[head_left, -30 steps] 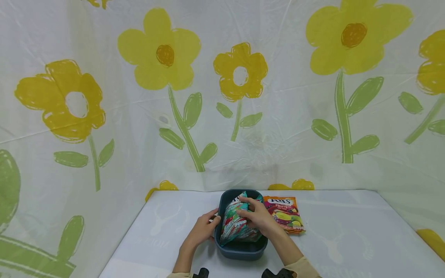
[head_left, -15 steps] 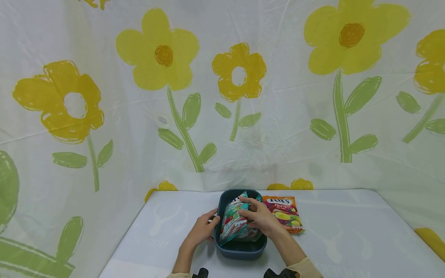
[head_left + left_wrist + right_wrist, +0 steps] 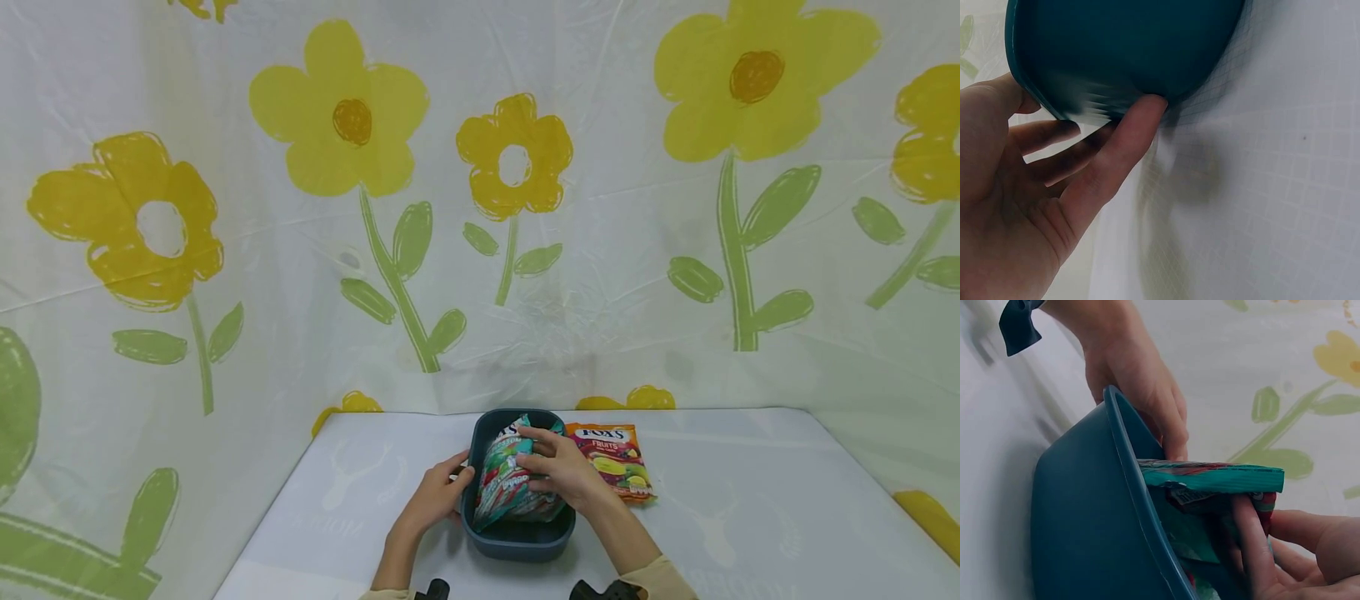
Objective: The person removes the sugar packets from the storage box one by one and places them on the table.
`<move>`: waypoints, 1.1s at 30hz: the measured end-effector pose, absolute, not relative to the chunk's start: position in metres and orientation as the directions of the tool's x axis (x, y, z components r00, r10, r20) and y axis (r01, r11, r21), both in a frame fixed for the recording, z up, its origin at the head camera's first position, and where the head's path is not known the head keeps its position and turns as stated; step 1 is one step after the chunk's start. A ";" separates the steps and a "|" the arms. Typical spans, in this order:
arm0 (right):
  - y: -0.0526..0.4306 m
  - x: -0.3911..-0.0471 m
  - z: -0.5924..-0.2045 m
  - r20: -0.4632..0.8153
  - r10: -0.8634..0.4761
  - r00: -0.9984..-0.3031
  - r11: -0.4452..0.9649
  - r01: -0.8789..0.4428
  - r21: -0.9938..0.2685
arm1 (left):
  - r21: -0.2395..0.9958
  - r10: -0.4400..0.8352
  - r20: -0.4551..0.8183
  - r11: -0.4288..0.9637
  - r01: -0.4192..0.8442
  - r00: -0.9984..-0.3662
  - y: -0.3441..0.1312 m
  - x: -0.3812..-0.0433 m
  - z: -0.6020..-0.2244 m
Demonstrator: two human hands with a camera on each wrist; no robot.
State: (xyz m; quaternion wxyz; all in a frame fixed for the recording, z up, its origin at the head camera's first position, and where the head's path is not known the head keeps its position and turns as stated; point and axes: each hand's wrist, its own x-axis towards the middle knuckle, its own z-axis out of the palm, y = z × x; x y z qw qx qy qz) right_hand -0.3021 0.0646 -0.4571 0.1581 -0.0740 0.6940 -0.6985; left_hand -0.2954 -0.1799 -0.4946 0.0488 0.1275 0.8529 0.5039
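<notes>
A dark blue plastic basin [image 3: 519,550] stands on the white table. My left hand [image 3: 441,487] holds its left side, thumb at the rim and fingers against the outer wall in the left wrist view. Inside the basin leans a teal candy bag [image 3: 497,493] with red and green print. My right hand [image 3: 564,469] reaches over the basin's right rim and holds the bag between thumb and fingers. More teal wrapper [image 3: 542,507] shows beside it, partly under the right hand. In the right wrist view the bag's crimped teal edge [image 3: 1235,479] sticks out over the rim.
An orange and purple FOX'S fruit candy bag [image 3: 617,468] lies flat just right of the basin, partly behind the right hand. A white curtain [image 3: 600,333] printed with yellow flowers hangs behind the table. Black straps [image 3: 606,590] show at the wrists.
The hands, basin and bags stay almost where they were. My right hand's fingers shift very slightly on the teal bag.
</notes>
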 end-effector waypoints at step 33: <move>0.088 -0.296 -0.451 -0.094 -0.322 -0.942 -0.024 0.107 -0.994 | 0.869 0.276 0.057 0.459 0.183 -0.960 -0.181 -0.295 -0.495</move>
